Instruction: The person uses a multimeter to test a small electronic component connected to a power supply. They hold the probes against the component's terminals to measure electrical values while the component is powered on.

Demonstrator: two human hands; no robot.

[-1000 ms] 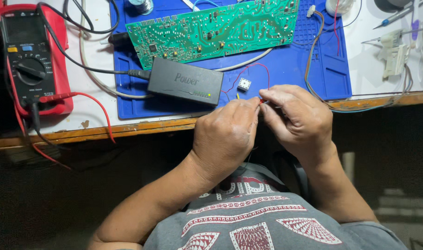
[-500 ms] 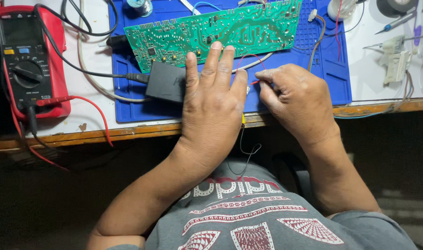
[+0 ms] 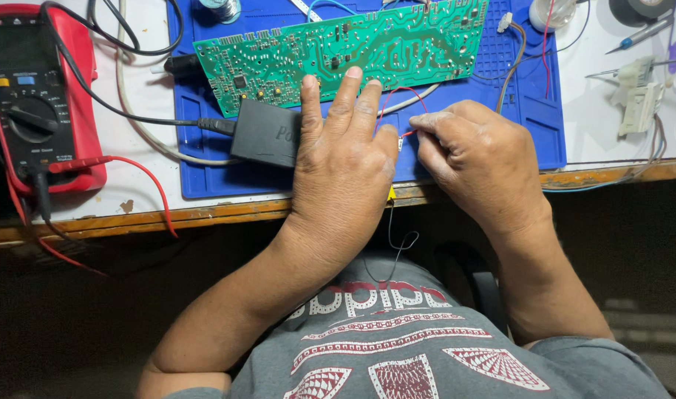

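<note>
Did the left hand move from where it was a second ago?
Yes. The left hand went forward, away from the table edge, and now lies flat over the black adapter box, fingertips reaching the green circuit board.

Green board (image 3: 338, 55) with tiny silver dots, blue mat (image 3: 515, 111), black box (image 3: 264, 133), thin red wire (image 3: 397, 92), red and black meter (image 3: 38, 96), grey shirt (image 3: 426, 355) with red and white patterns

The left hand (image 3: 345, 166) hides the right part of the black adapter (image 3: 264, 134); the right hand (image 3: 478, 159) hides whatever its fingertips pinch on the thin red wire (image 3: 398, 92); the red multimeter (image 3: 38, 96) is cut off at the left edge.
</note>
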